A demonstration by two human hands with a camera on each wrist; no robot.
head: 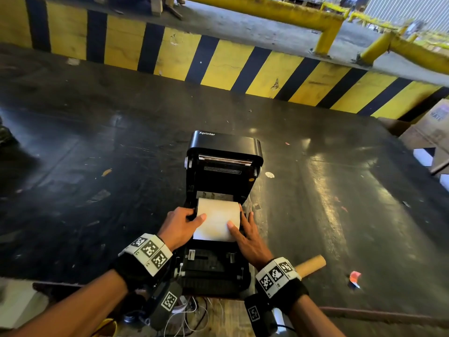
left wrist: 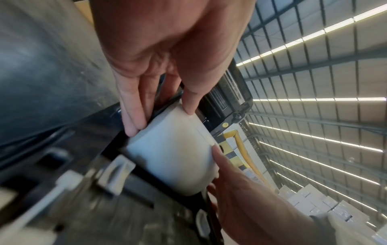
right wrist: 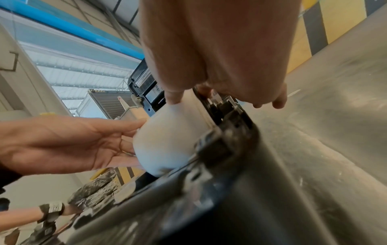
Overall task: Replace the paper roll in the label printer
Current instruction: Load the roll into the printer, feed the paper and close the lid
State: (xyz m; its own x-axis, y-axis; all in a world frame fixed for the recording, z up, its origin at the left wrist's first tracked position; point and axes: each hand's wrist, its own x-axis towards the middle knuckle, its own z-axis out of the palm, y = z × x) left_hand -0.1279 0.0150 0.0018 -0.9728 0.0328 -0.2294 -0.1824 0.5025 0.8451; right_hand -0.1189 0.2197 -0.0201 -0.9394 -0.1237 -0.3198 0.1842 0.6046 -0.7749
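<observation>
On the dark dock floor (head: 97,142), I gripped the paper roll (head: 217,218) crosswise in the label printer (head: 223,152), left hand (head: 181,226) and right hand (head: 247,235) equally near at its ends.

Both forearms reach forward from the bottom of the head view, each wrist wrapped in a black band carrying square-patterned markers; the left hand (head: 178,226) comes in from the left, thumb laid over the top of the paper roll (head: 217,218) and fingers (left wrist: 131,119) stretched down against its left end; the right hand (head: 250,235) comes in from the right, thumb tip resting on the roll's upper surface and fingers (head: 249,218) extended along its right end; the two hands face one another with the roll held between them.
</observation>
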